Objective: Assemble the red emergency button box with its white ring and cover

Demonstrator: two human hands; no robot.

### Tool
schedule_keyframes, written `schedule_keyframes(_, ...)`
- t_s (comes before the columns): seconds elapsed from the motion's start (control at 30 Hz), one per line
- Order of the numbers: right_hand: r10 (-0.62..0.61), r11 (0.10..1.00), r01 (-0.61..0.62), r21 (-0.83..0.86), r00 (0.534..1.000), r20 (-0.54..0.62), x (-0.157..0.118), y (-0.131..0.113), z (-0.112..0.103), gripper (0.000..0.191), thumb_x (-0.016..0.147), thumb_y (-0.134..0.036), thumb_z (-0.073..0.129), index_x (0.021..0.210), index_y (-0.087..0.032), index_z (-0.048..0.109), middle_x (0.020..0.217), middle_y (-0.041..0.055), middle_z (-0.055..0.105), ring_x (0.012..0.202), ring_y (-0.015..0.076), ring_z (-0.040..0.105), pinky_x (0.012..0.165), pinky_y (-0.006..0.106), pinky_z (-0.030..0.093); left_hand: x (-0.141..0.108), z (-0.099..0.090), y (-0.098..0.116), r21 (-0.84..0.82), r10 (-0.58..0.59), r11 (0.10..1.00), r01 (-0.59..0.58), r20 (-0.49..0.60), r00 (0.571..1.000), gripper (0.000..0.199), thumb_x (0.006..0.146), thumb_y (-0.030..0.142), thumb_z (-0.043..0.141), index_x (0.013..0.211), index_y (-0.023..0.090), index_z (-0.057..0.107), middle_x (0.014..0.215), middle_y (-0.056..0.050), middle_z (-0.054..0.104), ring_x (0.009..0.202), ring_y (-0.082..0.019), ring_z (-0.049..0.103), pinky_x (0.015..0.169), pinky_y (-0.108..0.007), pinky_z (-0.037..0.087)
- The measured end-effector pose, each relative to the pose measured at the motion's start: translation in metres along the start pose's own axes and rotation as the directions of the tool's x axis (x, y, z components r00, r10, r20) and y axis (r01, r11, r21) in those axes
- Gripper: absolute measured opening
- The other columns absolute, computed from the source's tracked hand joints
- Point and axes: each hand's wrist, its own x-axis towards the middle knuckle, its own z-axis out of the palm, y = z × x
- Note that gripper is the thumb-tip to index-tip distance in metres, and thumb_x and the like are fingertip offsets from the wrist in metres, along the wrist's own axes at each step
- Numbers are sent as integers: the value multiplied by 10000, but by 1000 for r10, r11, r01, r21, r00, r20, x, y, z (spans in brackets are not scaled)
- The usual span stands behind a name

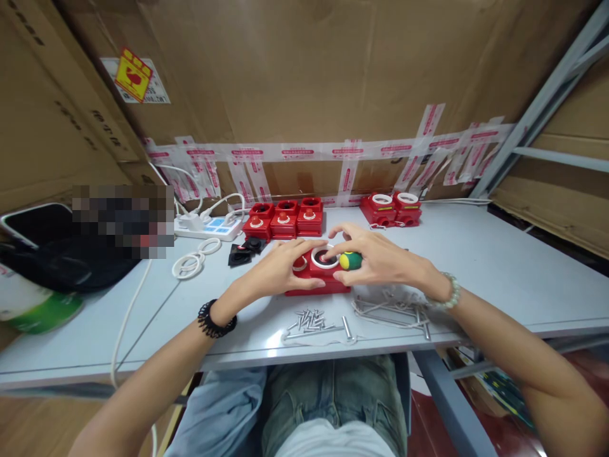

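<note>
A red box (318, 285) with a white ring (314, 256) on top sits before me on the table. My left hand (285, 270) grips its left side, with the fingers along the ring and the thumb by the front edge. Over the box's right side is my right hand (375, 254), a fingertip reaching inside the ring onto the dark centre. A screwdriver's green and yellow handle (351, 260) is held in that hand; its shaft is hidden. Several silver screws (310, 319) lie in front of the box, beside metal rods with string (392, 311).
Several red boxes (284, 227) stand behind, and two with white rings (392, 212) at the back right. Black pieces (240, 255), loose white rings (189, 265) and a power strip (209, 227) lie left. A black bag (85, 266) occupies the left end. Cardboard (304, 76) walls the back.
</note>
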Motion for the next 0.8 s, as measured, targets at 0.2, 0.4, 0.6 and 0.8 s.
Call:
schedule_keyframes(0.2, -34, 999, 34, -29, 999, -8, -1, 3, 3, 381, 807, -432, 646, 1143, -265, 715, 1297, 110, 513, 1004, 244, 608, 863, 389, 481, 1, 0, 0, 35, -25, 999, 25, -12, 1000, 706, 811, 556, 691, 1411, 267, 459, 1348, -108, 605, 1138, -307, 600, 979, -461, 421)
schedule_keyframes(0.4, -61, 998, 61, -24, 998, -8, -2, 6, 3, 396, 811, -408, 648, 1170, -251, 709, 1283, 115, 538, 1039, 252, 602, 886, 390, 477, 1, -3, -3, -25, 18, 1000, -18, 2, 1000, 700, 813, 555, 690, 1401, 246, 469, 1371, -100, 599, 1168, -294, 598, 993, -422, 427)
schedule_keyframes(0.6, -47, 999, 47, 13, 999, 15, -2, 5, 2, 409, 813, -401, 647, 1187, -243, 697, 1287, 112, 558, 1062, 258, 608, 912, 400, 472, -1, -1, 1, 40, -26, 999, 26, 24, 999, 700, 817, 575, 676, 1404, 265, 455, 1322, -124, 611, 1131, -318, 593, 992, -489, 403)
schedule_keyframes(0.8, -60, 995, 60, 76, 998, -1, -2, 7, 4, 383, 831, -378, 655, 1182, -229, 692, 1266, 102, 607, 1063, 236, 622, 926, 363, 462, 0, 1, 2, -10, -19, 1000, 19, 26, 999, 666, 822, 555, 672, 1379, 271, 446, 1338, -114, 585, 1150, -308, 582, 971, -463, 440)
